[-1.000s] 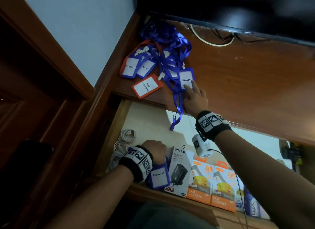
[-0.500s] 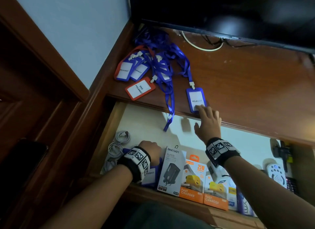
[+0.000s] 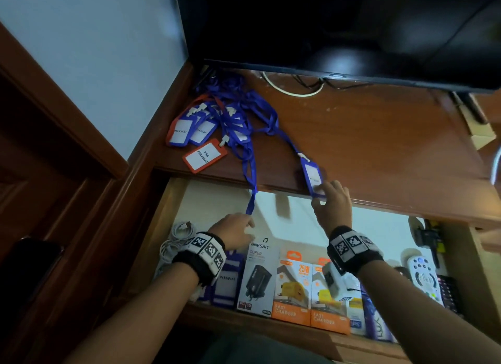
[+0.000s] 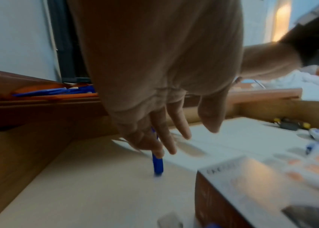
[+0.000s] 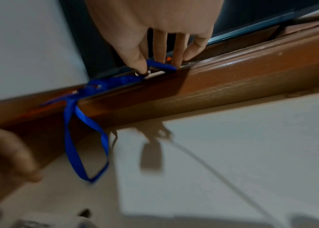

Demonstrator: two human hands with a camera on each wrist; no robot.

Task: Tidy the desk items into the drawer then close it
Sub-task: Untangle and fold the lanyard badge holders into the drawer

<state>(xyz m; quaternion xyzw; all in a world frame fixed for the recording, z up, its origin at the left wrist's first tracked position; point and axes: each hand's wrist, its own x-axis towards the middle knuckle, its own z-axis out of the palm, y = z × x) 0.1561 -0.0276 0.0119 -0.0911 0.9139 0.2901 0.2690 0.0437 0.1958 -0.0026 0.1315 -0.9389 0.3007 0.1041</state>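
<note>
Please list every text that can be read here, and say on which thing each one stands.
"PAS PELAWAT": orange badge.
"PELAWAT": blue badge; also drawer badge.
"ONESAM", "SUPER": black box.
"25W", "FAST CHARGER": orange box.
Edge badge, remote: too blurred to read.

We look down on what appears to be an office front desk. A wooden desk [image 3: 379, 146], set in a wall corner, carries a heap of blue lanyards [image 3: 238, 111] whose card holders are printed "PELAWAT". With them lie an orange-red holder [image 3: 204, 157] reading "PAS PELAWAT" and a blue card holder [image 3: 311, 174] at the desk's front edge. A dark screen [image 3: 325, 24] stands at the back, a white cord [image 3: 292, 93] trailing beneath it. The open drawer [image 3: 211, 198] below holds boxed fast chargers [image 3: 292, 290], a white remote control [image 3: 423, 277] and coiled white cables [image 3: 173, 244].
</note>
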